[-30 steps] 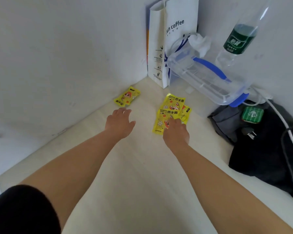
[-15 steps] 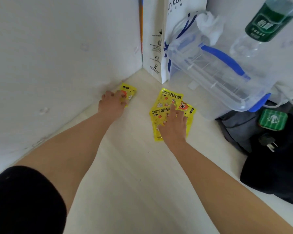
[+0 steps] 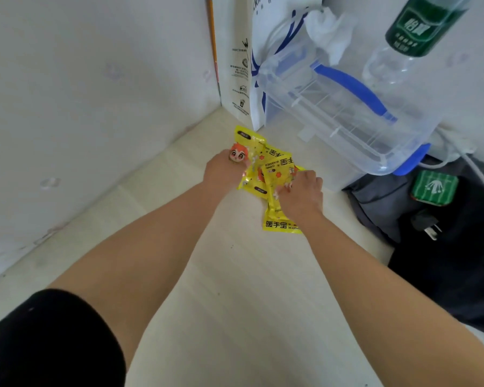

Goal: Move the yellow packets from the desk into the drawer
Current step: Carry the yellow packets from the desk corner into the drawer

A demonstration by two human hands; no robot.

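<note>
Several yellow packets [image 3: 274, 169] are bunched together on the pale desk [image 3: 235, 289] near the back corner. My left hand [image 3: 222, 170] grips one packet with an orange cartoon face [image 3: 245, 148], holding it against the others. My right hand [image 3: 302, 192] presses down on the rest of the pile, fingers curled over them; one packet [image 3: 277, 224] sticks out toward me under the wrist. No drawer is in view.
A white paper coffee bag [image 3: 243, 65] stands in the corner. A clear plastic box with blue handle [image 3: 347, 107] and a green-labelled bottle [image 3: 419, 26] sit behind the packets. Dark bags [image 3: 458, 261], a green case [image 3: 433, 188] and a plug [image 3: 428, 224] lie right.
My left hand picked up the lone packet by the wall and carried it right to the pile. My right hand gathered the pile together.
</note>
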